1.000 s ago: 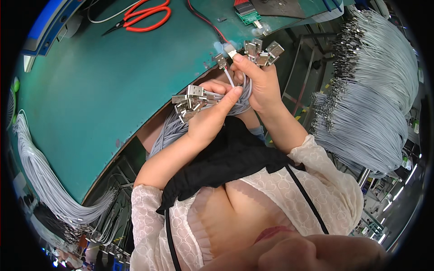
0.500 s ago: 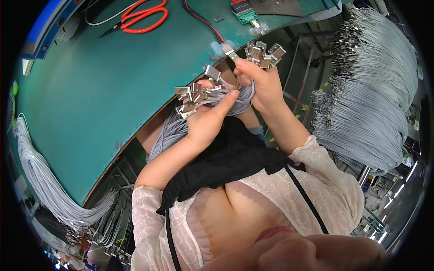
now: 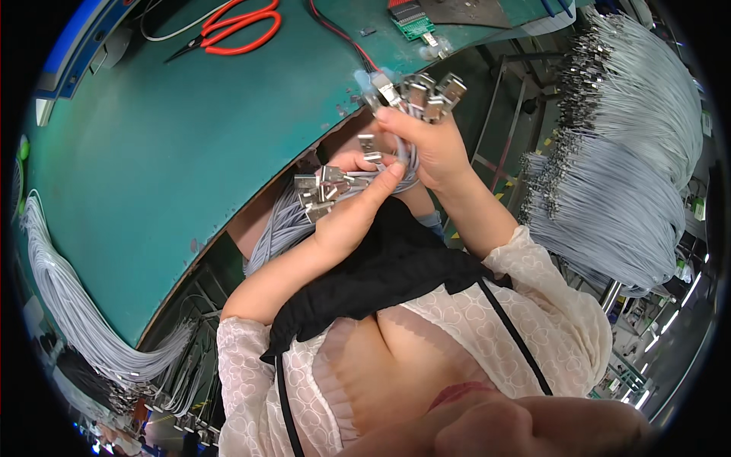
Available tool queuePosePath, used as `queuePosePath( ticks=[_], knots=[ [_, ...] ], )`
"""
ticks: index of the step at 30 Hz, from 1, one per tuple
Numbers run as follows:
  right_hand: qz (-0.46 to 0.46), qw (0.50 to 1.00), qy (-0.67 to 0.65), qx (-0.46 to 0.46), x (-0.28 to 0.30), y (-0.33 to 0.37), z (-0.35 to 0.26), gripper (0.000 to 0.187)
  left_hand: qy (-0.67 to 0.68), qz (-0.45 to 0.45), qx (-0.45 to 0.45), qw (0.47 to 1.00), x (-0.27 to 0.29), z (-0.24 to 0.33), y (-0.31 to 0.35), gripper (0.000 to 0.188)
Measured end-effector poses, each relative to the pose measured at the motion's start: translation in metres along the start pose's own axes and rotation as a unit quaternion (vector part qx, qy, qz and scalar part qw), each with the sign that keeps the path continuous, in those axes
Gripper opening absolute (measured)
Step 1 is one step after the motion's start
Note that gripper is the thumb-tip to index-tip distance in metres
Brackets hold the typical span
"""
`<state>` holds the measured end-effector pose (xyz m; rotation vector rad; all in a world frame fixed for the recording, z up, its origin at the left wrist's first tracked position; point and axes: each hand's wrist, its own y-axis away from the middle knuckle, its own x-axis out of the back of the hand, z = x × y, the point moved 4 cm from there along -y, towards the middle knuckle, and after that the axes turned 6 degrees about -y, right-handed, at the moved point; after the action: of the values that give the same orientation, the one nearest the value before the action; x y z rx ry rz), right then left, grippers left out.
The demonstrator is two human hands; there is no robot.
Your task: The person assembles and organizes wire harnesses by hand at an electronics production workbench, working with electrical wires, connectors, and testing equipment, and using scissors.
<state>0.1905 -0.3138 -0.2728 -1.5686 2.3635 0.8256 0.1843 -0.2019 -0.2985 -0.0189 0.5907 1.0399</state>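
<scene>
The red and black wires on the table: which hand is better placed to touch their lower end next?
Probably the right hand: it is closer to the wires; the left hand sits lower, farther off. Both hold grey cables.

1. Grey cables (image 3: pixel 278 234) run bundled through my left fingers (image 3: pixel 381 184), beside the worktop (image 3: pixel 190 152).
2. Their silver rectangular plugs (image 3: pixel 332 181) splay toward the worktop.
3. My right fingers (image 3: pixel 402 126) grip another plug cluster (image 3: pixel 419 96), blurred, near the worktop's edge.

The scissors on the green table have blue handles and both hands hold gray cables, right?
Not blue: the head view shows the scissors have red handles. They do lie on the green table, and left hand and right hand hold gray cables.
</scene>
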Motion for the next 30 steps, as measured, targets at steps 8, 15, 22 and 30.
queuePosePath(
  ticks=[8, 15, 22, 30],
  knots=[
    [0.032, 0.999, -0.011, 0.036, 0.021, -0.001, 0.002, 0.006, 0.044, 0.032, -0.018, 0.998, 0.0, -0.001, -0.001, 0.022],
    [0.03, 0.998, -0.025, 0.058, 0.019, -0.003, -0.001, 0.006, 0.079, 0.051, -0.053, 0.994, -0.002, 0.002, -0.011, 0.021],
    [0.033, 0.997, -0.019, 0.066, -0.002, -0.004, -0.004, 0.007, 0.061, 0.061, 0.01, 0.996, 0.0, -0.001, -0.017, 0.019],
    [0.023, 0.998, -0.018, 0.063, 0.012, 0.006, -0.004, 0.005, -0.056, 0.034, -0.119, 0.991, 0.002, -0.004, -0.01, 0.017]
  ],
)
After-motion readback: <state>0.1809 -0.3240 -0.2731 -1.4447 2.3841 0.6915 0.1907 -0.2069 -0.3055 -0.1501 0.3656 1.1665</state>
